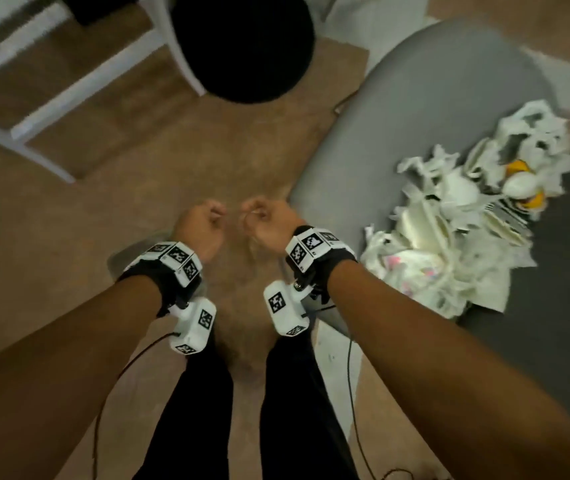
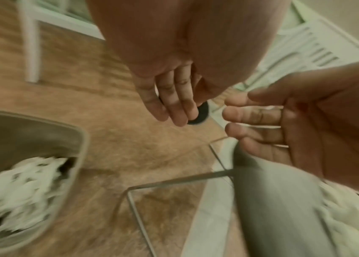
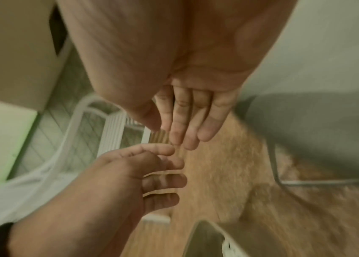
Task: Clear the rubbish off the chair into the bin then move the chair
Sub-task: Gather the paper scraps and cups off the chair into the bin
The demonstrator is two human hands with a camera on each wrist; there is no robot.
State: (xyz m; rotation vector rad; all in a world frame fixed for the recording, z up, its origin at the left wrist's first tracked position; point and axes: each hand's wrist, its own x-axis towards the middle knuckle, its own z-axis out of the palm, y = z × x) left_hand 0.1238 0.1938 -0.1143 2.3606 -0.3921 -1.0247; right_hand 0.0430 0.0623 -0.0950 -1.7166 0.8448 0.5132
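Note:
A grey chair (image 1: 415, 116) stands to my right, with a heap of torn white paper and wrappers (image 1: 467, 220) on its seat and something yellow (image 1: 518, 166) among them. My left hand (image 1: 204, 223) and right hand (image 1: 266, 220) hover close together over the carpet, left of the chair's edge, fingers relaxed and holding nothing. The left wrist view shows a grey bin (image 2: 81, 139) low on the left with white rubbish (image 2: 20, 187) inside, and the chair's metal leg frame (image 2: 174, 180). The bin's rim (image 3: 205, 233) also shows in the right wrist view.
A large black round object (image 1: 242, 46) sits on the brown carpet ahead. White slatted furniture (image 1: 69, 88) stands at the far left. My legs in black trousers (image 1: 207, 410) are below the hands, with thin cables hanging from both wrist cameras.

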